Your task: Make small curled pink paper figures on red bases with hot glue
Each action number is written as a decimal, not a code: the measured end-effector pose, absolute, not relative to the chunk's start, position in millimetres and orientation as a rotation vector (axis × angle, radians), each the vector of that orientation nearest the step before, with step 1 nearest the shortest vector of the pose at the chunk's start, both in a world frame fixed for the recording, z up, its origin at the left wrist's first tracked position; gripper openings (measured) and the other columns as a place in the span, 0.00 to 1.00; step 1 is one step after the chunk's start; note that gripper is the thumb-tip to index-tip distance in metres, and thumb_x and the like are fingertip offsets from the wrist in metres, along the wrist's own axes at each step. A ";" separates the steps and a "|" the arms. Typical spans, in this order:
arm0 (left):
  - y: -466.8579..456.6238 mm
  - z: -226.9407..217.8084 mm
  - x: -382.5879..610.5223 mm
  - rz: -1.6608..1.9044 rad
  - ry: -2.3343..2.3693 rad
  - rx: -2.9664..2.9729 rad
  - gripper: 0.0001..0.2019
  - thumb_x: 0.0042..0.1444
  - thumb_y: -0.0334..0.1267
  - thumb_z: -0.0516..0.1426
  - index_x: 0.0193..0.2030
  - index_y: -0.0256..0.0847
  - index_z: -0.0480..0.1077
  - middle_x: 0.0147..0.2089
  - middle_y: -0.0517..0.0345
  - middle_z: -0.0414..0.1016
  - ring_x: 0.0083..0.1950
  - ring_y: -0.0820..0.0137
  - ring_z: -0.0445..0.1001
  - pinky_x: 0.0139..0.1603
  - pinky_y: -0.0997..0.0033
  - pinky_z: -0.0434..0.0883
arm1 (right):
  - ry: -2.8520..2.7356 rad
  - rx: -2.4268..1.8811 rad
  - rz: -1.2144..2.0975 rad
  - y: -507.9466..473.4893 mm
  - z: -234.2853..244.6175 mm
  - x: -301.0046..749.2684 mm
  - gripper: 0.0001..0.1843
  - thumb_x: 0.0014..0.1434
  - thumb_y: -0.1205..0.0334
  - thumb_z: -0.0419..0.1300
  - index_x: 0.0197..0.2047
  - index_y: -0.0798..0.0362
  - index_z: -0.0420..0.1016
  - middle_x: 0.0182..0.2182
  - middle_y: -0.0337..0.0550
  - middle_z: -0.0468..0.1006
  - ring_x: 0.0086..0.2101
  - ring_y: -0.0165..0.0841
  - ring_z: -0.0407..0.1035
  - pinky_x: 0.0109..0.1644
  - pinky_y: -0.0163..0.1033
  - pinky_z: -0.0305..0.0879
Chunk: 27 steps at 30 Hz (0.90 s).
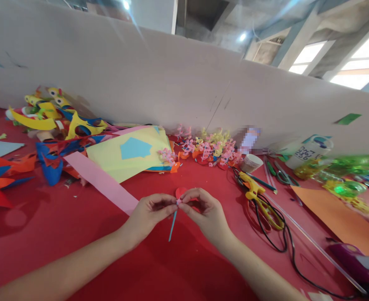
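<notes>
Both hands meet over the red table, working on a small paper flower [179,202] with a pink centre and a red rounded piece [180,192] behind it. A thin blue stem [172,228] hangs down from it, tilted slightly left. My left hand [151,213] pinches the flower from the left with thumb and forefinger. My right hand [205,213] closes on it from the right, thumb and fingertips together. The fingertips cover part of the flower, so its exact shape is hard to make out.
Behind stand several pink and yellow curled-paper flowers [206,148]. Left lie yellow paper sheets [109,161], a pink strip [103,182] and blue-red paper shapes [49,163]. Right are a yellow glue gun [253,188] with black cord, scissors [285,175], orange paper [338,217] and a white bottle [308,152].
</notes>
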<state>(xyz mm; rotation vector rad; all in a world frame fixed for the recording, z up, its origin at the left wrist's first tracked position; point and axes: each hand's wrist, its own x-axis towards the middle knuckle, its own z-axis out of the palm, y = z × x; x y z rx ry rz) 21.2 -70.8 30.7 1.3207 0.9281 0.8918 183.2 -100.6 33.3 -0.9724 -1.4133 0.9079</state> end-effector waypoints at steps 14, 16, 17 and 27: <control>-72.8 32.9 23.0 0.896 0.900 1.149 0.06 0.42 0.40 0.65 0.28 0.42 0.77 0.28 0.60 0.77 0.30 0.72 0.70 0.36 0.72 0.67 | -1.369 -0.951 0.896 -97.5 24.7 178.5 0.06 0.52 0.61 0.64 0.29 0.50 0.70 0.29 0.38 0.70 0.32 0.30 0.66 0.37 0.37 0.65; -72.3 32.6 23.3 0.886 0.897 1.131 0.06 0.42 0.40 0.65 0.28 0.42 0.77 0.28 0.60 0.77 0.30 0.73 0.69 0.36 0.73 0.67 | -1.354 -0.954 0.925 -97.3 23.6 177.6 0.07 0.51 0.60 0.64 0.29 0.50 0.70 0.28 0.37 0.70 0.30 0.29 0.65 0.36 0.36 0.65; -72.0 32.2 23.4 0.883 0.898 1.122 0.07 0.42 0.40 0.65 0.28 0.41 0.77 0.27 0.60 0.76 0.30 0.73 0.69 0.35 0.73 0.66 | -1.338 -0.955 0.947 -97.1 23.3 177.5 0.08 0.51 0.59 0.65 0.30 0.50 0.69 0.28 0.37 0.70 0.30 0.29 0.65 0.36 0.36 0.65; -70.6 30.4 22.4 0.869 0.910 1.101 0.07 0.42 0.39 0.65 0.29 0.42 0.78 0.28 0.61 0.76 0.30 0.75 0.67 0.34 0.76 0.65 | -1.351 -1.040 1.115 -92.7 29.7 189.8 0.11 0.52 0.54 0.63 0.34 0.51 0.75 0.32 0.42 0.76 0.34 0.32 0.70 0.38 0.37 0.66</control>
